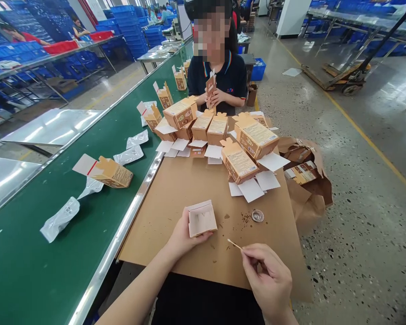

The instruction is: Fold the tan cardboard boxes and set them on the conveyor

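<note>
My left hand (186, 232) wraps round a small cardboard box (203, 217), its open white inside facing me. Between thumb and fingers of my right hand (265, 273) is a cotton swab (234, 244), its tip pointing left toward the box but apart from it. A small round dish (257, 215) lies on the brown cardboard sheet (169, 185) beyond my right hand, with dark specks and stains to its left. Farther off, several brown printed boxes (238, 160) are stacked with white flaps spread out.
A green conveyor belt (98, 216) with a metal edge runs along the left, carrying open boxes (117, 174) and silver pouches (61, 219). Across the table a person (216, 81) holds a carton. A brown paper bag (307, 203) with flattened cartons stands at right.
</note>
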`<control>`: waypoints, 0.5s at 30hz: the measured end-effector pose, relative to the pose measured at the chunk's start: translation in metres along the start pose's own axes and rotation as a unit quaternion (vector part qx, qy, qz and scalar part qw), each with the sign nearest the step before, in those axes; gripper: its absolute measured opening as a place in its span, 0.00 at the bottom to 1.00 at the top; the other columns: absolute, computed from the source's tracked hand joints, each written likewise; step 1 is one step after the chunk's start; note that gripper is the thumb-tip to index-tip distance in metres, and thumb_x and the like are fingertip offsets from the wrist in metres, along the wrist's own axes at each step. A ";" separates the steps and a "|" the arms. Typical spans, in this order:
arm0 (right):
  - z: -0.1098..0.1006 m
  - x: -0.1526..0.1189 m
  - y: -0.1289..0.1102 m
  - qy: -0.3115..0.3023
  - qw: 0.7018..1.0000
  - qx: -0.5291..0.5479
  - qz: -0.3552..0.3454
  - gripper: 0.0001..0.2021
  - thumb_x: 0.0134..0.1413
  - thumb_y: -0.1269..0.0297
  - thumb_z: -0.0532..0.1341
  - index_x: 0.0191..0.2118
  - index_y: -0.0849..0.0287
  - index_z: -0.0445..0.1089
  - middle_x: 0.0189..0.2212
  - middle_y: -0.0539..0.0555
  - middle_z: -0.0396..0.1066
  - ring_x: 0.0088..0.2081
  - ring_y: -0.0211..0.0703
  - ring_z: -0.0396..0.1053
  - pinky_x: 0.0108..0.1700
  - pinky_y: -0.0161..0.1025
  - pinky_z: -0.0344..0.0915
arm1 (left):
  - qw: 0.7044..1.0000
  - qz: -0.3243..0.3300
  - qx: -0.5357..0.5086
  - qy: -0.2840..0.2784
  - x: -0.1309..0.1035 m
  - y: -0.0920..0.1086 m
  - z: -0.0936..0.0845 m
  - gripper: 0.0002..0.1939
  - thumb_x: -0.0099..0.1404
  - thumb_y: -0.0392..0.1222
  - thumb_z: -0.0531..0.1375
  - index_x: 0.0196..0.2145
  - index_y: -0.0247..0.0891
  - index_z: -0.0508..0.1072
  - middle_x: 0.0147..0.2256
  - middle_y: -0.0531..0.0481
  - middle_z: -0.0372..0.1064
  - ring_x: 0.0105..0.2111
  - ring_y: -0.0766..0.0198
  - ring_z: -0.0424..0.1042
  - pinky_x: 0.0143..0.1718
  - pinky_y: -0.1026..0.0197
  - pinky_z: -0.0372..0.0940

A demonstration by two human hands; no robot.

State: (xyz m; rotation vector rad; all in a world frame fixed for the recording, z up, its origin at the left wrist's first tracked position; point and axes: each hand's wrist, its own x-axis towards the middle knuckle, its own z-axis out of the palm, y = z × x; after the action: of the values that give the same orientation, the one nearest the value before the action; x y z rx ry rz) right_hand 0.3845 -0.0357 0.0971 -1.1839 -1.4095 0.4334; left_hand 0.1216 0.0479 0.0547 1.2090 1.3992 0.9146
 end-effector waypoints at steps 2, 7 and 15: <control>0.000 0.000 -0.003 -0.001 1.000 0.005 -0.001 0.13 0.70 0.80 0.70 0.42 0.51 0.83 0.33 0.50 0.85 0.28 0.39 0.83 0.29 0.29 0.79 | 1.000 0.000 0.010 0.001 -0.001 -0.002 0.003 0.38 0.48 0.50 0.87 0.55 0.53 0.80 0.50 0.44 0.86 0.51 0.33 0.88 0.54 0.35 0.82; 0.004 0.002 -0.003 -0.015 1.000 0.020 -0.010 0.12 0.70 0.80 0.70 0.41 0.52 0.84 0.33 0.52 0.85 0.28 0.41 0.83 0.28 0.31 0.79 | 0.999 0.030 0.030 0.023 -0.004 -0.001 0.006 0.34 0.55 0.52 0.84 0.55 0.50 0.77 0.51 0.43 0.85 0.51 0.39 0.87 0.56 0.37 0.82; -0.001 0.007 0.010 -0.045 0.998 0.028 -0.030 0.10 0.70 0.77 0.72 0.40 0.52 0.85 0.32 0.52 0.84 0.26 0.41 0.81 0.27 0.33 0.78 | 0.967 0.041 -0.009 0.249 -0.010 -0.004 -0.065 0.45 0.47 0.50 0.89 0.58 0.49 0.76 0.57 0.43 0.85 0.62 0.34 0.86 0.68 0.32 0.80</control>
State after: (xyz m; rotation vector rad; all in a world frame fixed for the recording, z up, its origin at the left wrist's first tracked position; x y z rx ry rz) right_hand 0.3907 -0.0263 0.0923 -1.0854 -1.4967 0.4860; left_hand 0.0566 0.0423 0.0653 1.0702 1.7358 1.3530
